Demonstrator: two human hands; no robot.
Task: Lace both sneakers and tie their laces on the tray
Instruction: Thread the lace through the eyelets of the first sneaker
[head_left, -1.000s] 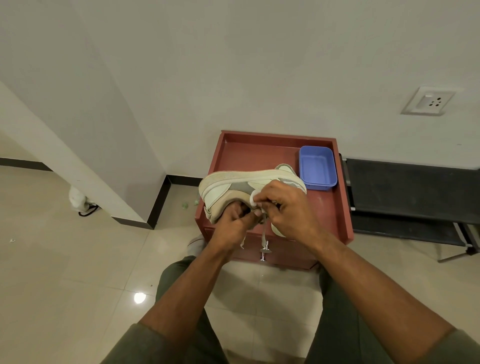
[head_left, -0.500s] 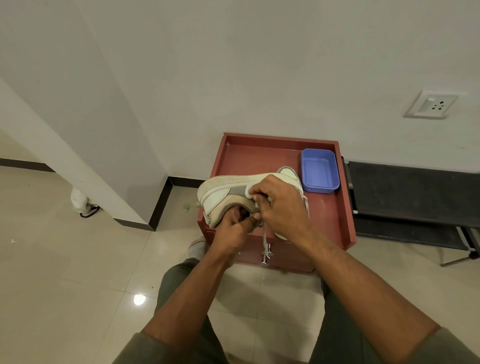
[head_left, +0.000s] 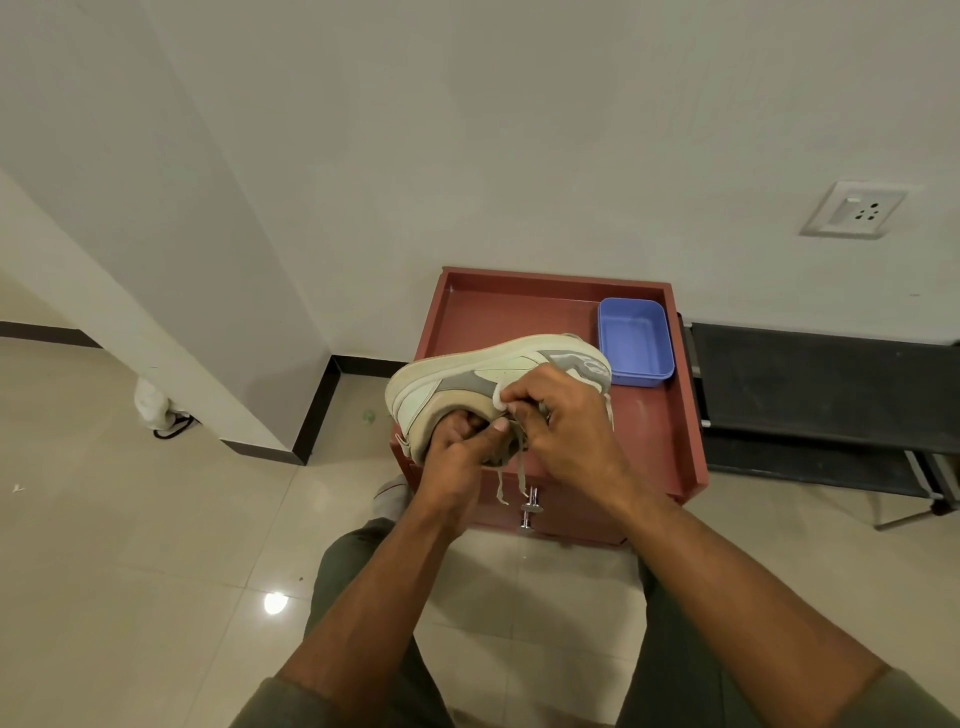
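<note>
A cream and grey sneaker (head_left: 467, 376) lies on its side, sole facing away, held above the near left part of the red-brown tray (head_left: 519, 306). My left hand (head_left: 460, 449) grips the sneaker at its opening from below. My right hand (head_left: 561, 421) pinches the lace by the eyelets, fingers curled over the upper. A loose lace end (head_left: 511, 475) hangs below both hands over the tray's front edge. Only one sneaker is plainly in view; a grey shape (head_left: 390, 491) shows on the floor by my left wrist.
A blue plastic tub (head_left: 635, 340) sits in the tray's far right corner. The tray tops a red cabinet with a metal knob (head_left: 530, 512). A black bench (head_left: 821, 387) stands to the right, a wall socket (head_left: 852, 209) above it. My knees flank the cabinet on tiled floor.
The sneaker and both hands stay in nearly the same place. My right hand has shifted slightly along the eyelets, and the hanging lace end sways below.
</note>
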